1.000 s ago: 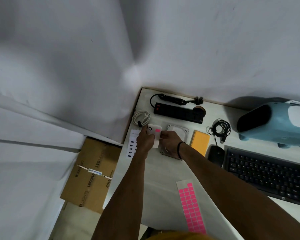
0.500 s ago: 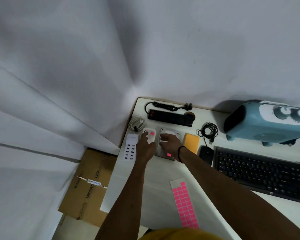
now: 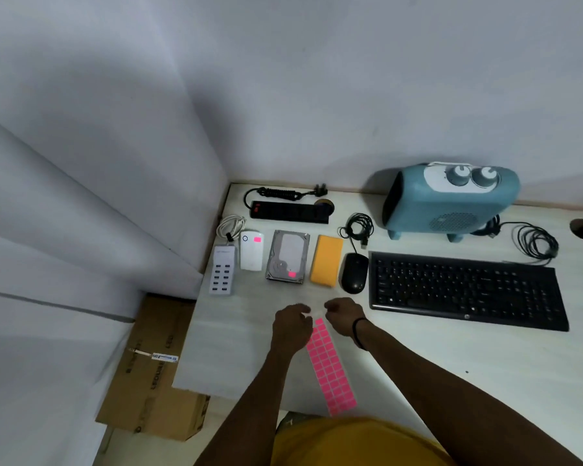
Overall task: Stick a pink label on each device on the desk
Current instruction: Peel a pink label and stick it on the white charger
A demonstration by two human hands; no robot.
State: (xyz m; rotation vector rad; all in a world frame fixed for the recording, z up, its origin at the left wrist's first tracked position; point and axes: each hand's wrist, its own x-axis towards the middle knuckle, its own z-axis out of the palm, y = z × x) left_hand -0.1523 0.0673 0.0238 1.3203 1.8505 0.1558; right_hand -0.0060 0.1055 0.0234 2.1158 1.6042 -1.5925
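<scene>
A sheet of pink labels point(image 3: 330, 368) lies on the white desk point(image 3: 236, 331) near its front edge. My left hand point(image 3: 292, 326) and my right hand point(image 3: 342, 316) sit at the sheet's top end, fingers curled at its white upper edge. A white plug-in device point(image 3: 251, 252) carries a pink label, and so does the hard drive point(image 3: 287, 257). No label shows on the white USB charger point(image 3: 223, 270), orange block point(image 3: 327, 260), black mouse point(image 3: 353, 273), keyboard point(image 3: 465, 289), power strip point(image 3: 288, 211) or blue heater point(image 3: 451, 200).
Coiled cables point(image 3: 359, 227) lie between the power strip and the heater, with another coil point(image 3: 535, 242) at the far right and a white cable point(image 3: 229, 227) at the left. Walls close the back and left sides. A cardboard box point(image 3: 155, 371) sits on the floor left of the desk.
Both hands have drawn back from the white device and the hard drive to the label sheet at the front. The camera has lifted, showing more of the desk.
</scene>
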